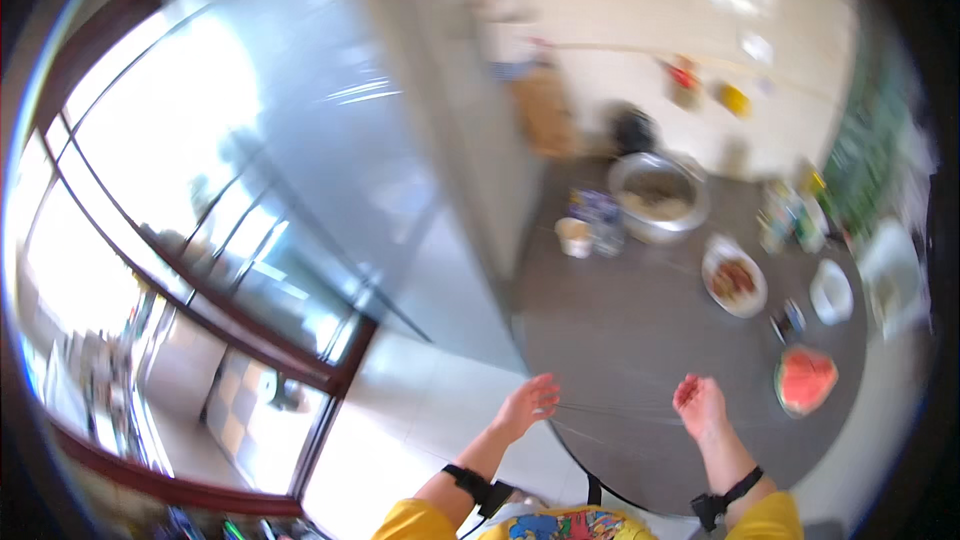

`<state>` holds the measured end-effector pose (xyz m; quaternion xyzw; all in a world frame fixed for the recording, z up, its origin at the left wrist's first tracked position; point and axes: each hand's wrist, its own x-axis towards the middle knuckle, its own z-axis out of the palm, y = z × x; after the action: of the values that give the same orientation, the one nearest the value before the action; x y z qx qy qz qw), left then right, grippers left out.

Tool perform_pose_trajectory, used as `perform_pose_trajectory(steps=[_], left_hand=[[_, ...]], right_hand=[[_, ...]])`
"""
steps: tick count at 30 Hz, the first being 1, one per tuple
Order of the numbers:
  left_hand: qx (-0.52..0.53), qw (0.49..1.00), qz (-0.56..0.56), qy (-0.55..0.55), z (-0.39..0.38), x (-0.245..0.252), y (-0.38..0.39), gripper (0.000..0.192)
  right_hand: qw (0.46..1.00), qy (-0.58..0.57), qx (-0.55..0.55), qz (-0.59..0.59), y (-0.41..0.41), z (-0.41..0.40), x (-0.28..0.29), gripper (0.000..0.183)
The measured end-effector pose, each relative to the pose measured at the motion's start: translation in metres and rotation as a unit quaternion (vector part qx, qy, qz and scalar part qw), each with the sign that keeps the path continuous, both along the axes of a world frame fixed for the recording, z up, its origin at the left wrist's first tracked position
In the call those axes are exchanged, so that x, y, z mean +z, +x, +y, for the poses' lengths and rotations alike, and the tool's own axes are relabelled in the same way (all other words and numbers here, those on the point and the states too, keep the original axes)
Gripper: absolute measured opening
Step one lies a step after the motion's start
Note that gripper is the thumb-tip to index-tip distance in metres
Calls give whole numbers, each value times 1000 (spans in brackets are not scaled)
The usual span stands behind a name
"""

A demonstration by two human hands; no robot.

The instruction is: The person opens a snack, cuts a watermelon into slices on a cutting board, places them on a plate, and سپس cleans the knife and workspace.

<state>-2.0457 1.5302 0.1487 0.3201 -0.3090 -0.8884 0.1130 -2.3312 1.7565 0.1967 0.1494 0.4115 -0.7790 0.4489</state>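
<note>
My left hand (527,406) is held at the left edge of a round dark table (615,337), its fingers a little apart and nothing seen in it. Over the table's near part, my right hand (702,403) has its palm turned up and its fingers curled. Blur hides whether anything small lies in those fingers. The thing nearest that hand is a cut piece of watermelon (808,381), red flesh facing up, resting to its right. Beyond the watermelon lies a small dark object (787,321), too blurred to name.
A white oval dish (742,307) of brown food, a white bowl (831,292), a large metal basin (697,214), a paper cup (576,238) and several bottles (795,217) stand on the table. To the left rises a tall glossy bluish-grey panel (420,240) beside a dark-red-framed glass door (352,360).
</note>
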Motion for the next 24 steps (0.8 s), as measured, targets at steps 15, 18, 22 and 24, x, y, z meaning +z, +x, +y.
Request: perform_pose_trajectory(steps=[15, 18, 22, 24], left_hand=[[717, 696, -15, 44, 47, -77, 678, 38], [761, 647, -11, 43, 35, -79, 753, 37], [796, 603, -5, 41, -12, -56, 847, 33], [803, 595, -21, 23, -40, -44, 890, 32]], right_hand=[[802, 28, 596, 32, 594, -462, -44, 16], [754, 2, 657, 19, 717, -538, -44, 18], [708, -23, 706, -8, 878, -621, -28, 17], [665, -21, 746, 15, 960, -655, -18, 18]])
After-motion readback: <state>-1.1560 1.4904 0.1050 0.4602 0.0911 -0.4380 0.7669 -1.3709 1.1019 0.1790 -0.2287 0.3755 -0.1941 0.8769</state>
